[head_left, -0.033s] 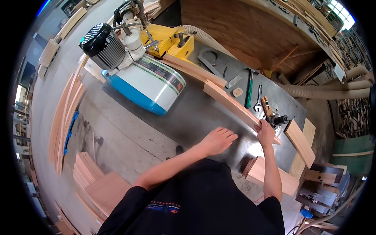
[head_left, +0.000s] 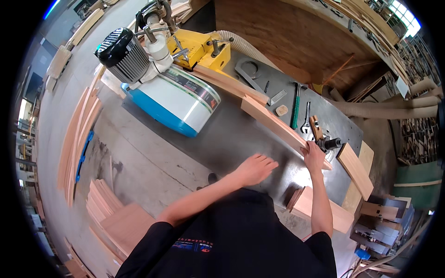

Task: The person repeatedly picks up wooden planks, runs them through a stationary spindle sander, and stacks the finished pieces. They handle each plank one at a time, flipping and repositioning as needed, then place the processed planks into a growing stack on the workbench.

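Note:
My right hand (head_left: 314,155) grips a long narrow wooden board (head_left: 278,127) close to its near right end, with the fingers over its top edge. The board stands on the dark metal machine table (head_left: 227,139), and its far end meets a wooden fence strip (head_left: 232,83). My left hand (head_left: 256,169) hovers over the table's front part, holding nothing. Its fingers are loosely bent and slightly blurred, and the thumb is hidden. Ahead and to the left is a white and blue machine housing (head_left: 185,99) with a black motor (head_left: 121,53).
Behind the board lie a green-handled hammer (head_left: 295,105), an adjustable wrench (head_left: 306,118), a square (head_left: 250,76) and a small wood block (head_left: 281,110). Short boards (head_left: 354,170) rest at the table's right end. More boards (head_left: 324,208) are stacked beside my right forearm, others (head_left: 120,220) at lower left.
My left hand has shifted slightly left and down. My right hand stays on the board, which shows no clear movement.

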Demonstrator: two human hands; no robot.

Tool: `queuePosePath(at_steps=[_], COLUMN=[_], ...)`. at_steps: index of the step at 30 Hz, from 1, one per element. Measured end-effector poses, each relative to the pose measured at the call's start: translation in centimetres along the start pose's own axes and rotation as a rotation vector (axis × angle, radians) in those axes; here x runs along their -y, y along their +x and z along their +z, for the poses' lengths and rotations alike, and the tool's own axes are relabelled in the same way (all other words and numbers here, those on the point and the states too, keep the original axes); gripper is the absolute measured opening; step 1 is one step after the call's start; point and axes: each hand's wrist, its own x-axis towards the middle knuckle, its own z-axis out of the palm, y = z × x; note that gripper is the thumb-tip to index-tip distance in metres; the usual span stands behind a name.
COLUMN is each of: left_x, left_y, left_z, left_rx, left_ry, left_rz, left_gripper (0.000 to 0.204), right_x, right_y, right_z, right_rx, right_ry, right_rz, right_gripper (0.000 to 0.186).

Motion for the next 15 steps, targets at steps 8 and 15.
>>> queuePosePath(at_steps=[8, 15], left_x=[3.2, 5.6], left_y=[-8.5, -7.3], left_z=[1.1, 2.5], left_rx=[0.215, 0.182], left_ry=[-0.064, 0.083], left_rz=[-0.310, -0.369], left_gripper=[0.027, 0.041], right_x=[0.4, 1.2], right_y=[2.1, -0.2], right_z=[3.6, 3.9], right_rx=[0.216, 0.345], right_ry=[0.073, 0.092], right_rz=[0.067, 0.070], right_gripper=[0.028, 0.046])
